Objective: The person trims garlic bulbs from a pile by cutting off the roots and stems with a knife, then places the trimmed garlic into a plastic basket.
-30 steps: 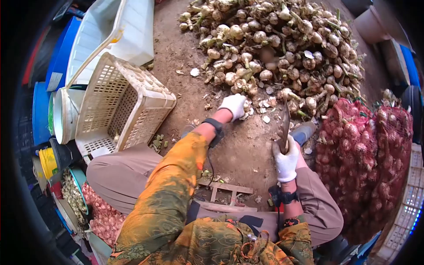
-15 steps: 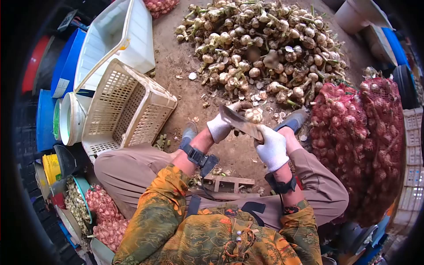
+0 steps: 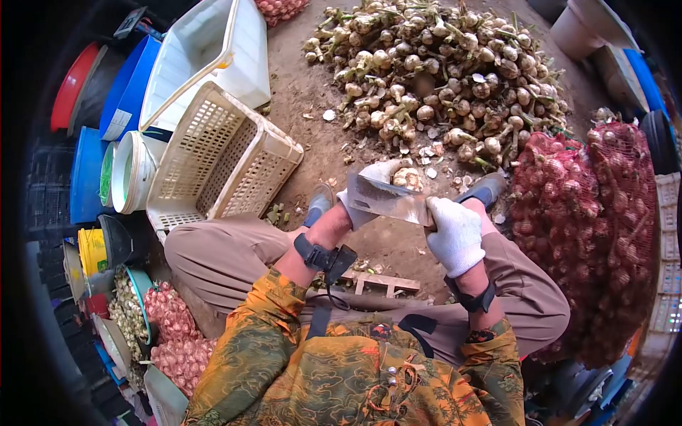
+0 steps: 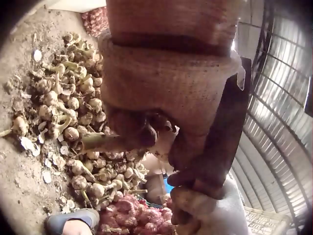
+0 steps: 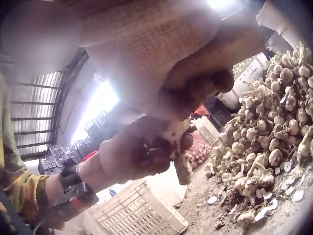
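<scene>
Several red mesh sacks [image 3: 625,227] of garlic [image 3: 550,170]

Seen from above, a person's two bent arms reach forward from loose orange-and-green patterned sleeves [image 3: 249,334], bare forearms angling inward, each wrist banded by a black strap [image 3: 312,254]. The left hand [image 3: 353,216], in a white knit glove, curls its fingers in a grip; the right hand [image 3: 455,238], gloved alike, grips just beside it, knuckles up. Both legs, in brown trousers [image 3: 529,305], bend with knees spread wide.
</scene>
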{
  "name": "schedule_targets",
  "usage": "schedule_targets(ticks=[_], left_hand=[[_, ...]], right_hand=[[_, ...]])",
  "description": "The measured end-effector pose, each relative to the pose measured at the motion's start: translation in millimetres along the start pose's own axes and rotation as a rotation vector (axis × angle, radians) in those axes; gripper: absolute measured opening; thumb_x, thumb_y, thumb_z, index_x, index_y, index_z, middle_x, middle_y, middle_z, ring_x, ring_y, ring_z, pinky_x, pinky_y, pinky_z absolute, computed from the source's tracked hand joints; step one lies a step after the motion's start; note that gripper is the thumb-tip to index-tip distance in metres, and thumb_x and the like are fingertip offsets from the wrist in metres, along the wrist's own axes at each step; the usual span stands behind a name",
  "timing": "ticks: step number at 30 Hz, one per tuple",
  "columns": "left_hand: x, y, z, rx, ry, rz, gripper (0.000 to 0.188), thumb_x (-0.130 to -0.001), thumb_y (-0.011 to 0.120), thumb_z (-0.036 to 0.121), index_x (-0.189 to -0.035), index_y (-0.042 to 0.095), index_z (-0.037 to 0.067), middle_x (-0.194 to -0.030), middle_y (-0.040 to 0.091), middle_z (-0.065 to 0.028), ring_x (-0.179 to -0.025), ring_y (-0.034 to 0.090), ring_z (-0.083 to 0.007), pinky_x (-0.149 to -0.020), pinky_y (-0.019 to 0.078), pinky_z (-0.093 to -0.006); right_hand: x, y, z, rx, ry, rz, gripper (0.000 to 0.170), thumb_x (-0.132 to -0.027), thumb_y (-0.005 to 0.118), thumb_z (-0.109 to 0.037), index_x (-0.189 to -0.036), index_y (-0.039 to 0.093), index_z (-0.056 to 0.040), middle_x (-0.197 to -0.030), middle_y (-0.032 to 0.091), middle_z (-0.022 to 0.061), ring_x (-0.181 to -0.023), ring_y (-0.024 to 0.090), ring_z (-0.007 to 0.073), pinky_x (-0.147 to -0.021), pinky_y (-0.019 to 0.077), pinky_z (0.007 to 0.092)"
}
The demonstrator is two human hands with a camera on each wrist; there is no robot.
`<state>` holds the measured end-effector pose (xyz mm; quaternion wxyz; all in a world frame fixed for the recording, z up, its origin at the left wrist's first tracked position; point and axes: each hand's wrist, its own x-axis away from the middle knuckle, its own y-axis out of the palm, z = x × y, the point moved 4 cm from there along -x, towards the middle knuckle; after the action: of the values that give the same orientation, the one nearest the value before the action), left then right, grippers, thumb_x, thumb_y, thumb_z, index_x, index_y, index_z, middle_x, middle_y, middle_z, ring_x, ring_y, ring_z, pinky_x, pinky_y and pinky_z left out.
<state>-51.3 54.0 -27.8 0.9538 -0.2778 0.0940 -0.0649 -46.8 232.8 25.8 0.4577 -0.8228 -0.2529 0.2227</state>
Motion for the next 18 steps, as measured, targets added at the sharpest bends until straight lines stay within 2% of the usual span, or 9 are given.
schedule_targets(ticks=[2,4,7,10,12,14,15,16,18], left_hand=[[7.0,4.8,-9.8,-0.039,0.010,-0.003,0.051,-0.073,0.076,0.023,-0.114,0.057,-0.001,-0.102,0.065,-0.0140,-0.097,0.063,-0.0223,-0.085,0.0492,-0.0332],[9.2,1.3,1.3,-0.041,-0.055,-0.034,0.048,-0.070,0.075,0.017,-0.112,0.058,0.002,-0.101,0.063,-0.0152,-0.095,0.062,-0.0301,-0.082,0.0492,-0.0350],[18.9,7.5,-6.9,0.214,-0.090,-0.030,0.048,-0.069,0.075,0.016,-0.112,0.058,0.002,-0.098,0.064,-0.0159,-0.092,0.063,-0.0306,-0.081,0.0497,-0.0353],[22.7,6.6,-7.1,0.121,-0.082,-0.013,0.047,-0.071,0.074,0.013,-0.113,0.057,0.002,-0.097,0.065,-0.0149,-0.089,0.064,-0.0294,-0.079,0.0503,-0.0355],[22.7,2.3,5.0,0.297,-0.132,0.007,0.047,-0.069,0.076,0.019,-0.110,0.059,0.003,-0.092,0.066,-0.0143,-0.085,0.065,-0.0288,-0.076,0.0510,-0.0353],[22.6,-2.9,33.1,0.050,-0.366,-0.154,0.049,-0.065,0.077,0.030,-0.103,0.062,0.004,-0.087,0.066,-0.0146,-0.081,0.066,-0.0286,-0.074,0.0516,-0.0354],[20.8,-4.1,39.6,-0.040,-0.313,-0.143,0.053,-0.063,0.080,0.030,-0.104,0.063,0.001,-0.084,0.067,-0.0095,-0.081,0.064,-0.0122,-0.074,0.0514,-0.0291],[20.0,-6.2,38.1,-0.035,-0.322,-0.144,0.053,-0.063,0.080,0.030,-0.104,0.063,0.001,-0.084,0.067,-0.0095,-0.081,0.064,-0.0122,-0.074,0.0514,-0.0291],[11.4,-10.4,24.7,0.077,-0.504,-0.119,0.054,-0.060,0.078,0.039,-0.099,0.064,0.005,-0.087,0.067,-0.0162,-0.082,0.066,-0.0304,-0.075,0.0519,-0.0367]], right_hand=[[2.2,4.0,-3.0,0.022,-0.014,-0.036,0.019,-0.066,0.062,-0.004,-0.084,0.055,-0.0067,-0.074,0.058,0.0130,-0.072,0.061,0.0322,-0.061,0.0474,0.0410],[4.4,11.2,-2.0,0.045,-0.023,-0.069,0.017,-0.067,0.062,-0.006,-0.082,0.054,-0.0087,-0.072,0.058,0.0118,-0.070,0.062,0.0309,-0.060,0.0476,0.0413],[10.1,31.3,9.1,0.053,0.003,-0.028,0.018,-0.067,0.061,-0.005,-0.082,0.054,-0.0087,-0.072,0.058,0.0113,-0.069,0.062,0.0306,-0.060,0.0475,0.0415],[12.4,49.5,22.3,0.034,0.022,0.032,0.018,-0.066,0.060,-0.004,-0.084,0.056,-0.0084,-0.071,0.058,0.0110,-0.069,0.062,0.0310,-0.060,0.0482,0.0414],[13.1,54.8,36.1,0.021,0.022,0.141,0.020,-0.069,0.058,-0.003,-0.088,0.058,-0.0076,-0.074,0.061,0.0122,-0.071,0.063,0.0314,-0.061,0.0498,0.0408],[13.9,71.3,97.8,0.142,0.339,-0.056,0.021,-0.075,0.059,-0.007,-0.095,0.061,-0.0077,-0.082,0.067,0.0157,-0.075,0.066,0.0323,-0.064,0.0520,0.0417],[12.8,66.4,107.0,0.165,0.404,-0.115,0.021,-0.075,0.060,-0.008,-0.096,0.061,-0.0082,-0.082,0.066,0.0158,-0.075,0.066,0.0328,-0.064,0.0520,0.0422],[12.8,62.4,112.5,0.193,0.456,-0.179,0.022,-0.075,0.060,-0.009,-0.096,0.061,-0.0087,-0.082,0.066,0.0158,-0.075,0.065,0.0333,-0.065,0.0520,0.0427],[8.7,54.8,88.1,0.069,0.344,-0.055,0.022,-0.074,0.061,-0.009,-0.096,0.061,-0.0089,-0.082,0.066,0.0157,-0.076,0.065,0.0335,-0.065,0.0518,0.0426]])
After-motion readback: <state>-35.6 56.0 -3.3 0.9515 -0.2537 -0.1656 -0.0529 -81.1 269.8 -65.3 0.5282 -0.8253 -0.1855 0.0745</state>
